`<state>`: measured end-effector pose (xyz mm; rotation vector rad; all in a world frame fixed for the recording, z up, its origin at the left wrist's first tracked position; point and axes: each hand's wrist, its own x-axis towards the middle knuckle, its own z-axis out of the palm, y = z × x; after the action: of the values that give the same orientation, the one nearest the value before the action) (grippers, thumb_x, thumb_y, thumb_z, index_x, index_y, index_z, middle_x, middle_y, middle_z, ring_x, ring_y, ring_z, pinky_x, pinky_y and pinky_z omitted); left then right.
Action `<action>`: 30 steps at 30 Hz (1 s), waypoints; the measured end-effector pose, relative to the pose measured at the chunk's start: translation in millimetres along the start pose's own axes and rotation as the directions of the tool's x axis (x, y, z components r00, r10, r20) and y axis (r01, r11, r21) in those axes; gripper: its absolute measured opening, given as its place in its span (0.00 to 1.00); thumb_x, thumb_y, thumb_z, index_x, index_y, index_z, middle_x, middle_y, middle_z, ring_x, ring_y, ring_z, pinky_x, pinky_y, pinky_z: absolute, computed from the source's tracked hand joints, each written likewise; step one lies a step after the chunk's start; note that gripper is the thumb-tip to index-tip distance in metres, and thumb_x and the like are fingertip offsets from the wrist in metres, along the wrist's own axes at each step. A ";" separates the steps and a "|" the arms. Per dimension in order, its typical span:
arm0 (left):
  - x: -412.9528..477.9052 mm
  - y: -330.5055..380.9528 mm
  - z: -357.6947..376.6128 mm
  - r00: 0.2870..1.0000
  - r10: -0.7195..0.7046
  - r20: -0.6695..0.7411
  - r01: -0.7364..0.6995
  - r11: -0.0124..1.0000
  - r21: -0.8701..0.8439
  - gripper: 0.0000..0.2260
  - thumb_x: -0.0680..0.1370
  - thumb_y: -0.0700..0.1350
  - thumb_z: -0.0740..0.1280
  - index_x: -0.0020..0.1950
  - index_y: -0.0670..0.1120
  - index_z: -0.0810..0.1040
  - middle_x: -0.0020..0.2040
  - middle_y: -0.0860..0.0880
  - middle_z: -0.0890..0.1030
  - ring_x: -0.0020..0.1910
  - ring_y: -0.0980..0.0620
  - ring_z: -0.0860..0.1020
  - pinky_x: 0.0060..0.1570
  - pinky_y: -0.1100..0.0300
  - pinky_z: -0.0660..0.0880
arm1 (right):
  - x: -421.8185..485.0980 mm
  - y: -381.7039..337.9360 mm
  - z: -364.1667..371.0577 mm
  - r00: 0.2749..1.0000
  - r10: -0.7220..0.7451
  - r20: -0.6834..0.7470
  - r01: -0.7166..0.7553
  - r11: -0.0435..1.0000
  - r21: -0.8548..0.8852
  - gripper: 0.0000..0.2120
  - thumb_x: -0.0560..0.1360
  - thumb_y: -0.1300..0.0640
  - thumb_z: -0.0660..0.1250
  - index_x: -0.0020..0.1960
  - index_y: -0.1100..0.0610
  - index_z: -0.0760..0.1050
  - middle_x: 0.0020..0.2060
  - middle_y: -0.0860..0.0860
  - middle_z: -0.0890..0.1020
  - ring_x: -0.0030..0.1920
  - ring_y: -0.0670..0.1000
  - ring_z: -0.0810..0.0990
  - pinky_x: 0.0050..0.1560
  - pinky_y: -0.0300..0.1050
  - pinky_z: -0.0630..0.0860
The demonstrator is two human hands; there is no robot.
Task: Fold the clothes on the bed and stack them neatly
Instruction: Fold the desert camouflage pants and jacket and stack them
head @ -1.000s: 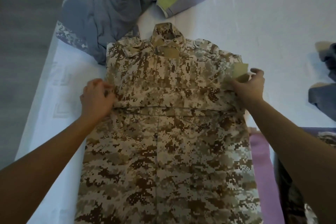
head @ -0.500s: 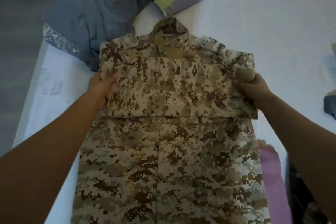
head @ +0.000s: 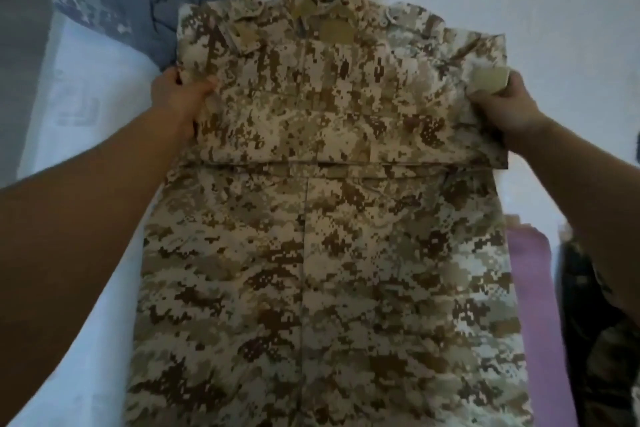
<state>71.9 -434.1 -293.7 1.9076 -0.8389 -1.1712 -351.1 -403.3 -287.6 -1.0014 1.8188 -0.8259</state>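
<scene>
**Camouflage jacket gripped at both sides for the next fold**

The desert camouflage jacket (head: 325,218) lies flat on the white bed (head: 519,3), collar away from the person and lower part running toward the bottom edge of the view. Its upper part forms a doubled layer that ends in a straight horizontal edge across the middle. The left hand (head: 180,97) is closed on the left border of this doubled part, thumb on top of the cloth. The right hand (head: 505,104) is clamped on the right border, just beside a tan patch (head: 488,80). Holding both sides at the same height probably keeps the layer straight, so the next fold stays even. A crumpled blue-grey garment (head: 145,3) lies at the far left, touching the jacket's shoulder, not yet folded. A pink cloth (head: 530,288) lies just beside the jacket on the right.
</scene>
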 end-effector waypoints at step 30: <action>-274.8 -170.4 -168.3 0.914 0.131 0.383 -0.355 0.714 0.604 0.13 0.80 0.44 0.62 0.62 0.41 0.75 0.63 0.40 0.75 0.60 0.42 0.74 0.61 0.47 0.72 | -361.0 85.2 -41.4 0.999 0.045 -0.011 -0.042 0.786 -0.617 0.20 0.76 0.62 0.66 0.67 0.63 0.70 0.65 0.62 0.72 0.62 0.64 0.74 0.61 0.57 0.73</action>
<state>149.7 -79.2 -264.0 2.0672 -1.8418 -1.1025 -308.8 -41.2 -207.9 -1.3530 2.1544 -0.1714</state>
